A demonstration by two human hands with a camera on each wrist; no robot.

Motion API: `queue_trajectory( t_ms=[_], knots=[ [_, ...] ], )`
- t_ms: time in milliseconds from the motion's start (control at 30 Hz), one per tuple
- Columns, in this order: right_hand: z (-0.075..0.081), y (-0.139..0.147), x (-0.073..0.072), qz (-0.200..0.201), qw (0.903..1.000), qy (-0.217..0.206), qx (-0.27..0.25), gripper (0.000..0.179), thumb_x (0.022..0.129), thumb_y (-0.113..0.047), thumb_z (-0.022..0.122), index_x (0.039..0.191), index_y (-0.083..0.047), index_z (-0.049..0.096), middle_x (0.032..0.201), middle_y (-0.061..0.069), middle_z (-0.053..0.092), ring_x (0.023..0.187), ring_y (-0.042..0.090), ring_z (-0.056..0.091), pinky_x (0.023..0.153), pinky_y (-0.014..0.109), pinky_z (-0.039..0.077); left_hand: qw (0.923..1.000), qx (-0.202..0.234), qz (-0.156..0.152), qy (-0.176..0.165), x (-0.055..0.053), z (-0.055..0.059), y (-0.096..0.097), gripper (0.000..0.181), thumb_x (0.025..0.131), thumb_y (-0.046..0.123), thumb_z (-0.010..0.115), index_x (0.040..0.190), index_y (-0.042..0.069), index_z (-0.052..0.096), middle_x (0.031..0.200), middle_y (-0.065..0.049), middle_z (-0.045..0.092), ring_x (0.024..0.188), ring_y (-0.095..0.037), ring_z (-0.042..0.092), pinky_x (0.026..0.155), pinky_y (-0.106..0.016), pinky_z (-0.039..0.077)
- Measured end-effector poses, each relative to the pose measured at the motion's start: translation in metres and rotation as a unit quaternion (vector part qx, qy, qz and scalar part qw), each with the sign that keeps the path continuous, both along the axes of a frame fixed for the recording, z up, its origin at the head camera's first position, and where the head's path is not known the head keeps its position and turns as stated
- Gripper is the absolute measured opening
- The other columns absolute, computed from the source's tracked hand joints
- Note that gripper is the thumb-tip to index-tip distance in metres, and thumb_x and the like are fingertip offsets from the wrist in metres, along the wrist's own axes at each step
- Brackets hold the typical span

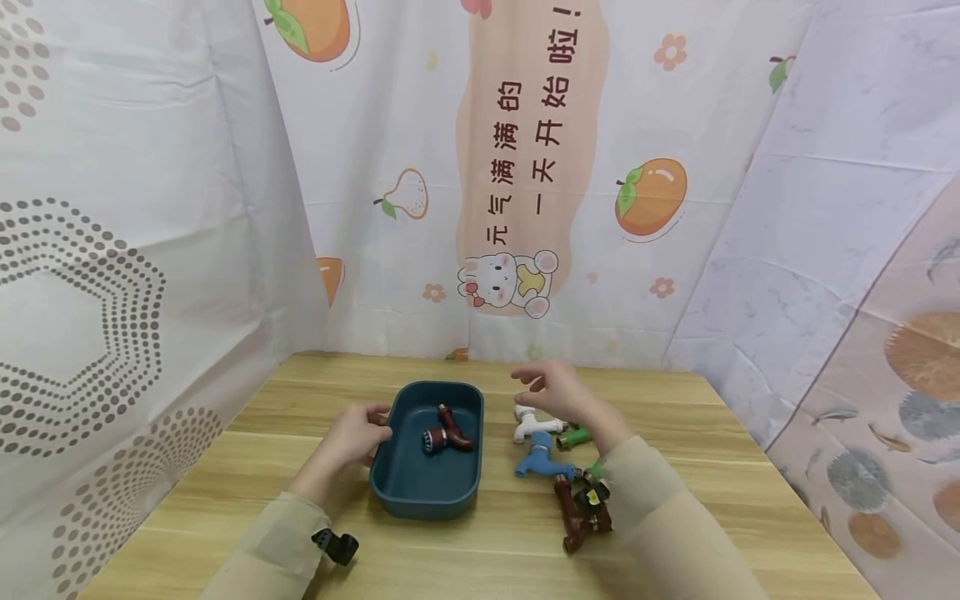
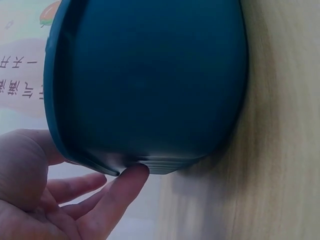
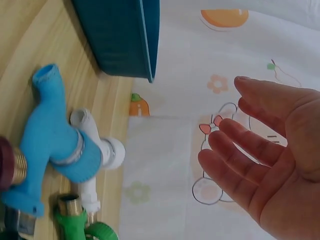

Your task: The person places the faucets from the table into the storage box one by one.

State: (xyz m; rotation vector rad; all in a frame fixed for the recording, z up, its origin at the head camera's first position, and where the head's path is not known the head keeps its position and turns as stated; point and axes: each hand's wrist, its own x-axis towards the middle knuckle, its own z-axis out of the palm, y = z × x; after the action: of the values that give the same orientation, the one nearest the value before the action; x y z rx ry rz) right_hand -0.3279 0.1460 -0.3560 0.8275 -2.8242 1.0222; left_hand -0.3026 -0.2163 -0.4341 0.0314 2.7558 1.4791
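My left hand (image 1: 354,435) holds the left rim of a dark teal plastic tub (image 1: 427,510); in the left wrist view its fingertips (image 2: 135,175) touch the tub's side wall. Inside the tub lies a dark red tap (image 1: 450,433). To the right, my right hand (image 1: 562,390) hovers in the air with loosely bent fingers and nothing in them. Below it lie a white tap (image 1: 534,425) and green taps (image 3: 72,220), with a blue tap (image 1: 542,458) a little closer. Nearest my right sleeve are more dark red taps (image 1: 573,521).
The wood-grain table (image 1: 510,550) ends at the back against a printed cloth curtain (image 1: 397,275). Cloth also hangs on the left and right. A black device (image 1: 336,546) is strapped at my left sleeve.
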Motion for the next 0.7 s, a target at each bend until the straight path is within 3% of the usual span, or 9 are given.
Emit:
queue_trajectory(
  t_ms=[267,700],
  knots=[
    [0.002,0.020,0.004,0.001,0.9999,-0.004,-0.010,0.041,0.093,-0.013,0.075,0.132,-0.005,0.067,0.132,0.017,0.065,0.110,0.036,0.065,0.092,0.046,0.056,1.0000,0.002,-0.009,0.001,0.001,-0.001,-0.001,0.048,0.092,0.003,0.064,0.139,-0.005,0.057,0.121,-0.023,0.064,0.094,-0.029,0.067,0.054,-0.039,0.061],
    [0.002,0.042,0.014,-0.016,0.9996,-0.003,-0.022,0.046,0.092,-0.018,0.076,0.134,-0.004,0.065,0.131,0.017,0.065,0.111,0.036,0.065,0.090,0.045,0.057,1.0000,0.004,-0.007,-0.006,0.001,0.000,-0.002,0.045,0.092,0.001,0.064,0.137,-0.005,0.060,0.113,-0.018,0.066,0.086,-0.025,0.066,0.055,-0.038,0.061]
  ],
)
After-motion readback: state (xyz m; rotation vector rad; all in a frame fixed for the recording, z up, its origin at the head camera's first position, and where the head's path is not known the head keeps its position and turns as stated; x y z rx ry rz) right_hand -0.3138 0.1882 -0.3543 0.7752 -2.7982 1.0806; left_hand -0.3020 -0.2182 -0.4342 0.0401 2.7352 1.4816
